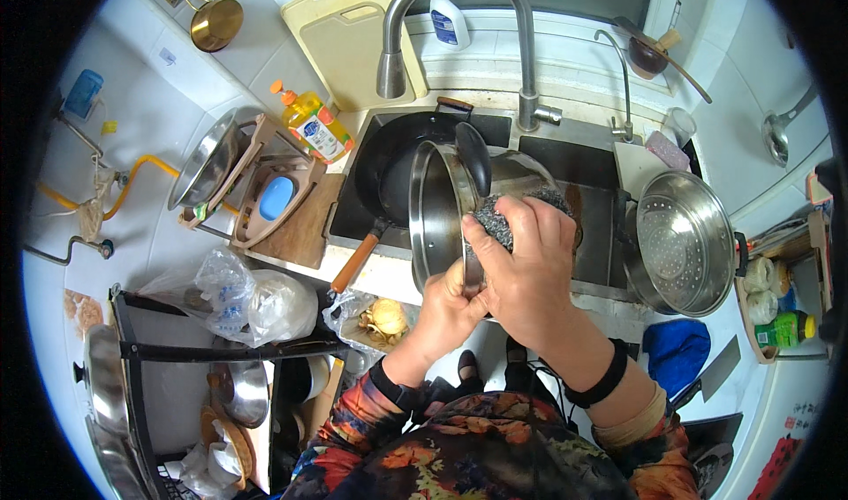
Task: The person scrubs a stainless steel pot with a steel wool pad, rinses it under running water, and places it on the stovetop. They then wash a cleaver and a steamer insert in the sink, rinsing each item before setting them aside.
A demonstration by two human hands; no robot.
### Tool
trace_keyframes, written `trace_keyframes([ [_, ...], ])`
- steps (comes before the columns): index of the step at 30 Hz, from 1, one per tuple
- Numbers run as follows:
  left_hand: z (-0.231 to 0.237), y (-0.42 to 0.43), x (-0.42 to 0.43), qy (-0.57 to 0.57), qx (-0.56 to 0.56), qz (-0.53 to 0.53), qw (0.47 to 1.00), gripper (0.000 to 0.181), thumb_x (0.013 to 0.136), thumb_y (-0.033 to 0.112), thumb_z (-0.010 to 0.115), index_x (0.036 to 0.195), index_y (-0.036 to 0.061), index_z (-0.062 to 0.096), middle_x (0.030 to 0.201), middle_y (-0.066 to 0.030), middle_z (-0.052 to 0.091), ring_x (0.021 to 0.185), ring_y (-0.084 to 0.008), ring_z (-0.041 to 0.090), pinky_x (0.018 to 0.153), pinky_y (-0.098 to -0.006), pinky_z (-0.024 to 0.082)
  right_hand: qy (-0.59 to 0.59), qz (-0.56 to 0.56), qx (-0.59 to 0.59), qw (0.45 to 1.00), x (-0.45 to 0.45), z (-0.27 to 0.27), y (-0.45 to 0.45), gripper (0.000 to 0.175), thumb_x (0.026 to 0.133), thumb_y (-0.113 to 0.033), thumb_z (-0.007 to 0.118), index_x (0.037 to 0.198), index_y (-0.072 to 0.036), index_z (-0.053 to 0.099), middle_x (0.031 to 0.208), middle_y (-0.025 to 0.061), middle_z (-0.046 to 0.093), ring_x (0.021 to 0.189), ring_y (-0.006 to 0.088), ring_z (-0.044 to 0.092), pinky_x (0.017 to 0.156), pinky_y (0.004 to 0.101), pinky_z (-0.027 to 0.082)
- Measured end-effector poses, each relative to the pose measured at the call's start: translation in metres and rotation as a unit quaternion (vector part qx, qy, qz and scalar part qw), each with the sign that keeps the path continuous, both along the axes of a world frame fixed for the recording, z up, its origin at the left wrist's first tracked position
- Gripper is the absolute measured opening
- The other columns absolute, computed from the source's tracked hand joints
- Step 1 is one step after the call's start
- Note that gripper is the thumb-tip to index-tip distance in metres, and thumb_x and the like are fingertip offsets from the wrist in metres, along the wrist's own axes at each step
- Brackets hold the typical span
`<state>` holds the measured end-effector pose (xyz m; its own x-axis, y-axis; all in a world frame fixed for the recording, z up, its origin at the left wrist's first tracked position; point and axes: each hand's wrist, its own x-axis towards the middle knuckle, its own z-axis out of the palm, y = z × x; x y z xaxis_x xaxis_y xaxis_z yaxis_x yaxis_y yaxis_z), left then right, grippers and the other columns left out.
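Note:
A stainless steel pot [434, 198] is tipped on its side over the sink, its mouth facing left. One black handle [474, 159] shows at its upper rim. With my left hand [450, 311] I grip the pot near its lower rim; the handle there is hidden by my hands. My right hand [530, 251] presses a steel wool scourer [493, 223] against the outside wall of the pot. Behind it, a black wok [387, 162] with a wooden handle [358, 261] rests on the left part of the sink.
A curved faucet [527, 49] arches over the sink [563, 155]. A bottle of yellow dish soap [318, 125] stands at the left. On the right counter sits a perforated steamer pot [686, 241]. Bags, one with onions [387, 316], are at the lower left. A blue cloth [676, 354] hangs right.

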<state>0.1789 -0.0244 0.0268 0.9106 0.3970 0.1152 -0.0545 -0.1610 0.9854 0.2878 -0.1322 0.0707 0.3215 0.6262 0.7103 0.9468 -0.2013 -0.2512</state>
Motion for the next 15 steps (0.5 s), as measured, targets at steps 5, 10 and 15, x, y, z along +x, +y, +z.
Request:
trace_keyframes([
  [5,0.005,0.003,-0.005,0.029,-0.007,-0.003,1.0,0.028,0.09,0.008,0.069,0.113,-0.0025,0.057,0.096,-0.0102,0.069,0.089,-0.0131,0.067,0.074,-0.029,0.057,-0.014,0.078,0.043,0.996,0.003,-0.002,-0.014,0.033,0.074,-0.017,0.063,0.105,-0.01,0.07,0.113,0.0104,0.055,0.105,0.0308,0.05,0.089,0.0474,0.035],
  [10,0.009,0.006,-0.007,0.037,0.018,0.001,0.999,0.026,0.09,0.008,0.069,0.112,-0.0015,0.059,0.097,-0.0091,0.07,0.089,-0.0123,0.066,0.075,-0.0284,0.056,0.093,0.053,0.005,0.994,0.031,-0.002,-0.037,0.024,0.078,-0.011,0.066,0.101,-0.014,0.071,0.107,0.011,0.055,0.1,0.0326,0.054,0.089,0.0448,0.04],
  [15,0.015,0.023,-0.014,0.057,0.164,-0.012,0.985,0.021,0.097,0.022,0.06,0.105,0.0031,0.064,0.073,-0.0098,0.062,0.065,-0.014,0.059,0.061,-0.0304,0.048,0.276,0.121,0.049,0.952,0.083,0.01,-0.017,0.021,0.079,-0.009,0.069,0.101,-0.009,0.07,0.11,0.0115,0.056,0.103,0.0294,0.056,0.089,0.0365,0.045],
])
